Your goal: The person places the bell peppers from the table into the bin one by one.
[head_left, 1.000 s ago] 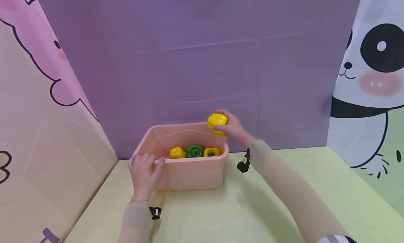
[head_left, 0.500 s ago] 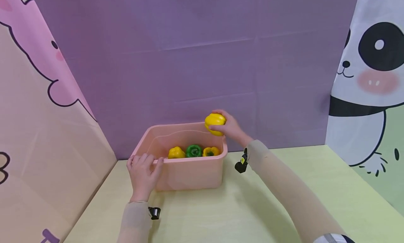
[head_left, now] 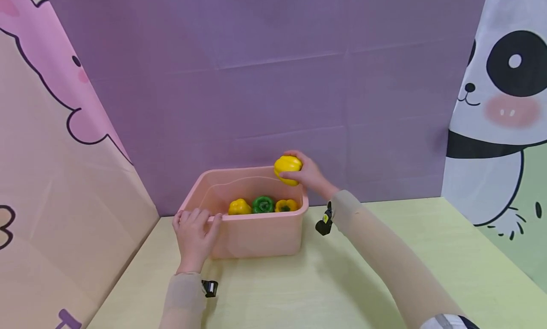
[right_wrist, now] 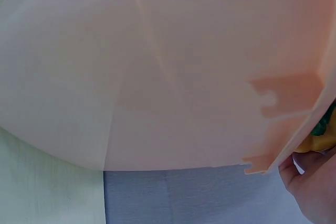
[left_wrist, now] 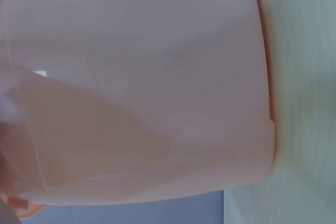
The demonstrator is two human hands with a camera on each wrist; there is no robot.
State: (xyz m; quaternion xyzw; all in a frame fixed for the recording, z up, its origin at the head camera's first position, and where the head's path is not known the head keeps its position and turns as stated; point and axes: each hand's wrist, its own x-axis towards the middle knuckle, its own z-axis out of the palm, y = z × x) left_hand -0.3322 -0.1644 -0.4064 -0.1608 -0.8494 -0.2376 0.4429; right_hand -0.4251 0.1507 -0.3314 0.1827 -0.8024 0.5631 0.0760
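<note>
A yellow bell pepper is held in my right hand, over the right end of a pink plastic bin. In the right wrist view, part of the pepper and its green stem show past the bin's rim, beside the fingers. My left hand grips the near left corner of the bin's rim, its fingers hooked over the edge. Inside the bin lie a yellow bell pepper, a green bell pepper and another yellow bell pepper. The near wall hides their lower parts.
The bin stands on a pale yellow table, close to a purple backdrop. Printed cartoon panels flank it: a left panel and a right panda panel.
My right hand has shifted slightly left and a little lower with the yellow bell pepper. The left hand and the bin stay in place.
</note>
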